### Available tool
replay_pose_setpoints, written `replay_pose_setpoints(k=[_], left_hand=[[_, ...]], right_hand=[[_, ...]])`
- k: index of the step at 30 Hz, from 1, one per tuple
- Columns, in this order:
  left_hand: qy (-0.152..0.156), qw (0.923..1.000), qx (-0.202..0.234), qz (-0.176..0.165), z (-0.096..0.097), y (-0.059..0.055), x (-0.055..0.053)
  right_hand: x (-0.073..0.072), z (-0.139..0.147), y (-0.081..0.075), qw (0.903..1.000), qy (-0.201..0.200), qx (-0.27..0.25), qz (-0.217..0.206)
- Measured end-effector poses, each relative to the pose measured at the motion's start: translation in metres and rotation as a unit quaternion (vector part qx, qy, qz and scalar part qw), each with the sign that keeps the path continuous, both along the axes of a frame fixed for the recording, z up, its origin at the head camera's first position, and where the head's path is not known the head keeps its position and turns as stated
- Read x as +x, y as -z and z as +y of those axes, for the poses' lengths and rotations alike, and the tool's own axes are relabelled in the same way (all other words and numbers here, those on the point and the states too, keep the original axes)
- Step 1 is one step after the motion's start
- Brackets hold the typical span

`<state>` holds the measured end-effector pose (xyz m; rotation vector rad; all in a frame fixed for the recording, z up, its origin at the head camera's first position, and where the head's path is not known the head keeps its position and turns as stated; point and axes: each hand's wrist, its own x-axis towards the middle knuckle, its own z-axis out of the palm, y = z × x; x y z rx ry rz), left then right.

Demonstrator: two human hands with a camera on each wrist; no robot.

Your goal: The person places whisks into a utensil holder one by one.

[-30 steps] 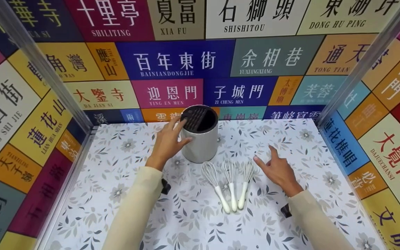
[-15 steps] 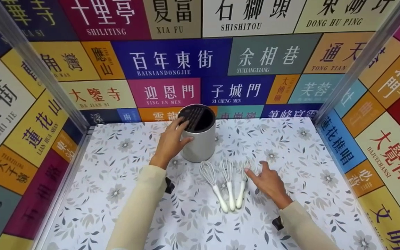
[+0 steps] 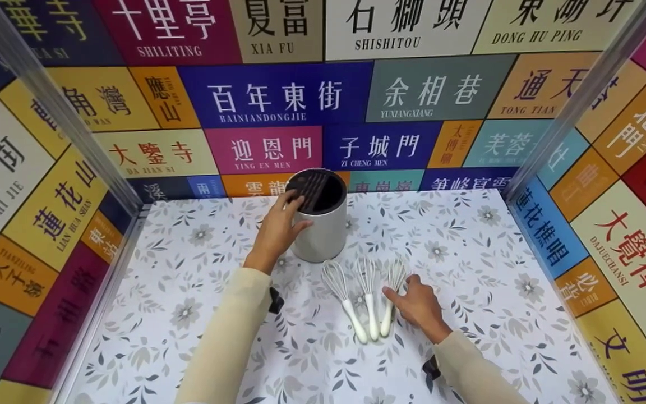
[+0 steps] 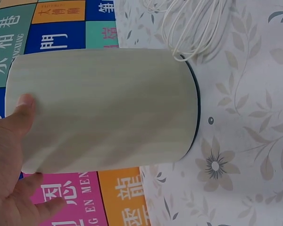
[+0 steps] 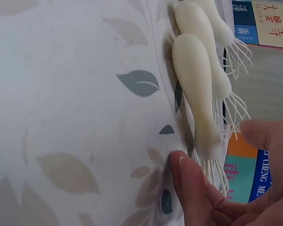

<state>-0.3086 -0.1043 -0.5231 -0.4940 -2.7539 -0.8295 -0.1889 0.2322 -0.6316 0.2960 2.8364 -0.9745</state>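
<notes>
A pale grey cylindrical utensil holder (image 3: 321, 238) with a dark slotted insert (image 3: 307, 189) stands upright near the back wall. My left hand (image 3: 277, 230) holds it at the upper left side, fingers over the rim and thumb (image 4: 23, 113) against the outer wall. Three white-handled whisks lie side by side in front of it: a left whisk (image 3: 355, 321), a middle whisk (image 3: 372, 322) and a right whisk (image 3: 387, 321). My right hand (image 3: 417, 303) is at the right whisk, thumb and forefinger spread on either side of its neck, with a gap between them in the right wrist view.
The table (image 3: 188, 348) has a white cover with grey leaves and flowers. Colourful printed panels (image 3: 278, 92) rise behind and at both sides. Clear corner posts (image 3: 547, 134) stand at the back left and right.
My right hand has moved left and toward me, from right of the whisks to the right whisk's neck. The left hand stays on the utensil holder, and the whisks lie as before.
</notes>
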Motion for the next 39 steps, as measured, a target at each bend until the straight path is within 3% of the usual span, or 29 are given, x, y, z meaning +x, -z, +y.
replay_pose_setpoints(k=[9, 19, 28, 39], left_hand=[[-0.003, 1.0, 0.004, 0.009, 0.003, 0.003, 0.0], [-0.005, 0.9999, 0.014, 0.004, 0.001, 0.007, 0.001], [-0.005, 0.9996, 0.009, 0.028, 0.001, 0.008, 0.0], [0.0, 0.9997, 0.01, 0.022, -0.001, 0.008, 0.0]], right_hand=[[-0.001, -0.004, 0.004, 0.9991, 0.0, -0.042, -0.01], [-0.004, -0.003, 0.001, 0.9999, -0.01, -0.007, -0.008], [-0.007, -0.003, -0.005, 0.9996, -0.018, -0.02, -0.001], [-0.015, -0.004, -0.015, 0.998, -0.006, -0.062, -0.007]])
